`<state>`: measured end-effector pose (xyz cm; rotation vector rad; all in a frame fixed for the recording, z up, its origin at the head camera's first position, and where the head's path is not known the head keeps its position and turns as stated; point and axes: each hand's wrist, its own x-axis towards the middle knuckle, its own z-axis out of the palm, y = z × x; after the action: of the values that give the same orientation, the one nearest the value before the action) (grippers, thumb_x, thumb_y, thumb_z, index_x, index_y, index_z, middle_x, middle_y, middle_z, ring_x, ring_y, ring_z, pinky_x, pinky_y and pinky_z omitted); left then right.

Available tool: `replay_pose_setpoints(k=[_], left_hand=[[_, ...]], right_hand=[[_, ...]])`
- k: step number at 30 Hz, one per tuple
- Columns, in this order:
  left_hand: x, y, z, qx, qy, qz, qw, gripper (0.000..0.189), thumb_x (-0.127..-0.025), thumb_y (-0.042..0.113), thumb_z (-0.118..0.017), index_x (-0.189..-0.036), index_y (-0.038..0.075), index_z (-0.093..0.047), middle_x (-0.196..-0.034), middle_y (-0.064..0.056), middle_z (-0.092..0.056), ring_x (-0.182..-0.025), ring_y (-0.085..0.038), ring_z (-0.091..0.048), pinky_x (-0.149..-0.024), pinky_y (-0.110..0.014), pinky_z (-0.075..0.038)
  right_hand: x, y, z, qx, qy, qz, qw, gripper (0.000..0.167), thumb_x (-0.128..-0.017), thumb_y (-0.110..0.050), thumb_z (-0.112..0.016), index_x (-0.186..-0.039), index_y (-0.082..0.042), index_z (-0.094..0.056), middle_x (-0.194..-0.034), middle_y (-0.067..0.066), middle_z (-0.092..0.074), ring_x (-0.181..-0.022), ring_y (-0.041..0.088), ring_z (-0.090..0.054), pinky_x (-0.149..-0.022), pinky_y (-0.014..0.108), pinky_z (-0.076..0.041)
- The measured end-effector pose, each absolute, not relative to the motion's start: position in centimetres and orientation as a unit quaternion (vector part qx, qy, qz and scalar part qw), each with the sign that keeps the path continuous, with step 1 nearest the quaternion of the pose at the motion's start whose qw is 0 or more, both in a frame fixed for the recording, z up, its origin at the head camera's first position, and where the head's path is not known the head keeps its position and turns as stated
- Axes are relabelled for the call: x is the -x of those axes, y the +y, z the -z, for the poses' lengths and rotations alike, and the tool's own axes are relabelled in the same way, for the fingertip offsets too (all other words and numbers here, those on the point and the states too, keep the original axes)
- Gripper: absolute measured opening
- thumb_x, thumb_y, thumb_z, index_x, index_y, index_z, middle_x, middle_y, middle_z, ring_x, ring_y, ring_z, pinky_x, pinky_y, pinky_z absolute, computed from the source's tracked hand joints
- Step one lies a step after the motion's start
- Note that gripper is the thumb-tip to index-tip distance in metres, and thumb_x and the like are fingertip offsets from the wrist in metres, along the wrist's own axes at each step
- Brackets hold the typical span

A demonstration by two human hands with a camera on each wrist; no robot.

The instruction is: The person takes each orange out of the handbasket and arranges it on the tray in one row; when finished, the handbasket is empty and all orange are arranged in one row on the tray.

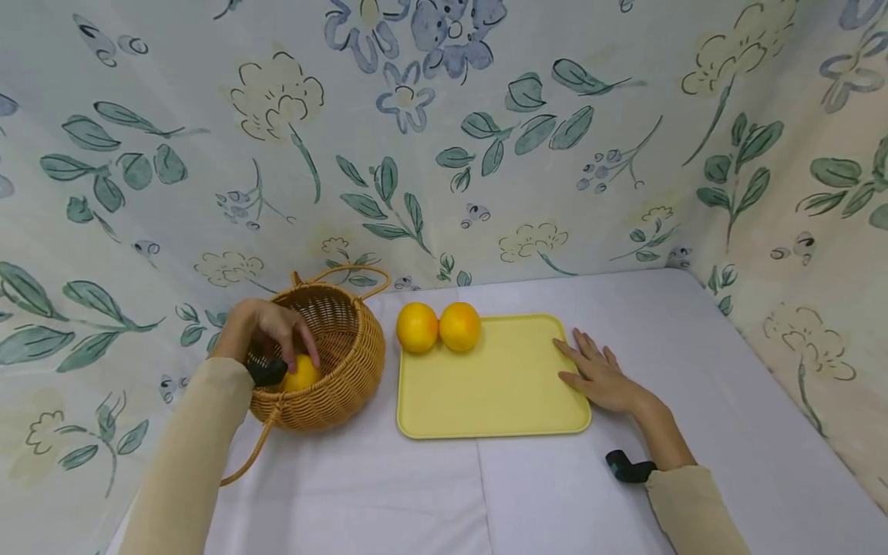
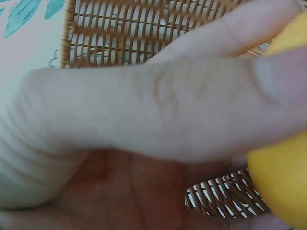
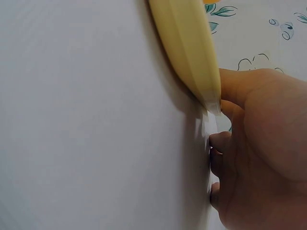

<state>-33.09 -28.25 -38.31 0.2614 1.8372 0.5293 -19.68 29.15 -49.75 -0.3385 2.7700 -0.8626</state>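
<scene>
Inside the wicker basket (image 1: 371, 351) on the left, my left hand (image 1: 277, 327) grips an orange (image 1: 302, 376) near the front rim. Up close in the left wrist view, the thumb lies against the fruit's yellow skin, while part of the fruit is out of frame. Two more oranges sit side by side at the back left corner of the yellow tray (image 1: 496, 393). My right hand (image 1: 605, 379) rests with spread fingers at the tray's right edge. The right wrist view shows some fingertips on the cloth and others touching the tray's rim.
A white cloth (image 1: 541, 493) covers the table, and a floral curtain (image 1: 513, 185) stands behind and at the sides. The basket's handles (image 1: 253, 462) stick out toward the front and the back.
</scene>
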Motion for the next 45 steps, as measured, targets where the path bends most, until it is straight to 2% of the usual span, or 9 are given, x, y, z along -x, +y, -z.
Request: replay_pose_setpoints(k=[5, 8, 14, 19, 22, 26, 33, 41, 45], left_hand=[[33.02, -28.19, 38.07, -0.123, 0.787, -0.247, 0.551, 0.041, -0.083, 0.005, -0.083, -0.123, 0.007, -0.076, -0.123, -0.003, -0.072, -0.089, -0.012, -0.059, -0.076, -0.023, -0.055], [33.01, -28.04, 38.02, -0.119, 0.784, -0.25, 0.555, 0.04, -0.084, 0.006, -0.083, -0.124, 0.007, -0.076, -0.131, -0.005, -0.069, -0.102, -0.016, -0.061, -0.088, -0.027, -0.058], [33.04, -27.92, 38.08, -0.104, 0.782, -0.247, 0.562, 0.04, -0.086, 0.01, -0.083, -0.125, 0.011, -0.076, -0.13, -0.004, -0.07, -0.105, -0.016, -0.057, -0.084, -0.026, -0.056], [33.19, -27.99, 38.42, -0.13, 0.795, -0.283, 0.521, 0.041, -0.088, 0.012, -0.081, -0.128, 0.009, -0.074, -0.127, -0.006, -0.07, -0.103, -0.016, -0.062, -0.091, -0.03, -0.059], [33.32, -27.89, 38.57, -0.139, 0.808, -0.311, 0.48, 0.041, -0.089, 0.014, -0.08, -0.129, 0.009, -0.074, -0.133, -0.008, -0.069, -0.105, -0.017, -0.064, -0.092, -0.033, -0.06], [33.42, -27.77, 38.67, -0.151, 0.813, -0.334, 0.452, 0.043, -0.091, 0.012, -0.078, -0.133, 0.008, -0.071, -0.147, -0.009, -0.062, -0.114, -0.016, -0.062, -0.096, -0.032, -0.058], [33.25, -27.89, 38.46, -0.167, 0.783, -0.334, 0.497, 0.054, -0.092, 0.004, -0.074, -0.144, 0.008, -0.061, -0.158, -0.01, -0.051, -0.127, -0.017, -0.056, -0.101, -0.033, -0.056], [33.32, -27.89, 38.37, -0.163, 0.778, -0.338, 0.504, 0.054, -0.089, 0.002, -0.077, -0.141, 0.007, -0.064, -0.154, -0.009, -0.056, -0.112, -0.019, -0.06, -0.096, -0.034, -0.06], [33.51, -27.89, 38.21, -0.169, 0.791, -0.332, 0.486, 0.054, -0.087, 0.004, -0.08, -0.139, 0.007, -0.066, -0.151, -0.009, -0.058, -0.113, -0.018, -0.061, -0.096, -0.033, -0.06]], right_hand=[[19.73, 29.17, 49.64, 0.116, 0.943, 0.293, 0.11, 0.068, -0.107, -0.04, -0.053, -0.163, -0.008, -0.029, -0.171, 0.03, 0.0, -0.158, 0.051, 0.005, -0.122, 0.072, 0.011], [19.73, 29.23, 49.62, 0.117, 0.943, 0.292, 0.108, 0.068, -0.107, -0.039, -0.052, -0.163, -0.008, -0.029, -0.171, 0.031, 0.0, -0.158, 0.052, 0.005, -0.122, 0.072, 0.011], [19.7, 29.25, 49.74, 0.114, 0.944, 0.291, 0.109, 0.069, -0.107, -0.04, -0.053, -0.163, -0.008, -0.029, -0.171, 0.03, 0.0, -0.158, 0.051, 0.005, -0.122, 0.072, 0.011], [19.66, 29.29, 49.81, 0.112, 0.944, 0.291, 0.106, 0.069, -0.107, -0.041, -0.053, -0.163, -0.009, -0.029, -0.171, 0.03, 0.0, -0.158, 0.051, 0.005, -0.123, 0.071, 0.011], [19.64, 29.3, 49.8, 0.113, 0.944, 0.291, 0.105, 0.069, -0.107, -0.04, -0.053, -0.163, -0.009, -0.029, -0.171, 0.03, 0.0, -0.158, 0.051, 0.005, -0.123, 0.072, 0.011], [19.65, 29.28, 49.77, 0.114, 0.943, 0.293, 0.107, 0.069, -0.107, -0.04, -0.053, -0.163, -0.008, -0.029, -0.171, 0.03, 0.0, -0.158, 0.051, 0.005, -0.123, 0.072, 0.011], [19.6, 29.22, 49.71, 0.116, 0.943, 0.293, 0.107, 0.068, -0.107, -0.038, -0.052, -0.163, -0.008, -0.029, -0.171, 0.03, 0.0, -0.158, 0.052, 0.005, -0.123, 0.072, 0.011], [19.71, 29.14, 49.76, 0.114, 0.944, 0.291, 0.108, 0.069, -0.107, -0.039, -0.053, -0.163, -0.008, -0.029, -0.171, 0.03, 0.0, -0.158, 0.051, 0.005, -0.123, 0.071, 0.011], [19.83, 29.14, 49.82, 0.115, 0.943, 0.291, 0.108, 0.069, -0.106, -0.04, -0.053, -0.163, -0.008, -0.029, -0.171, 0.03, 0.0, -0.158, 0.052, 0.005, -0.122, 0.072, 0.011]])
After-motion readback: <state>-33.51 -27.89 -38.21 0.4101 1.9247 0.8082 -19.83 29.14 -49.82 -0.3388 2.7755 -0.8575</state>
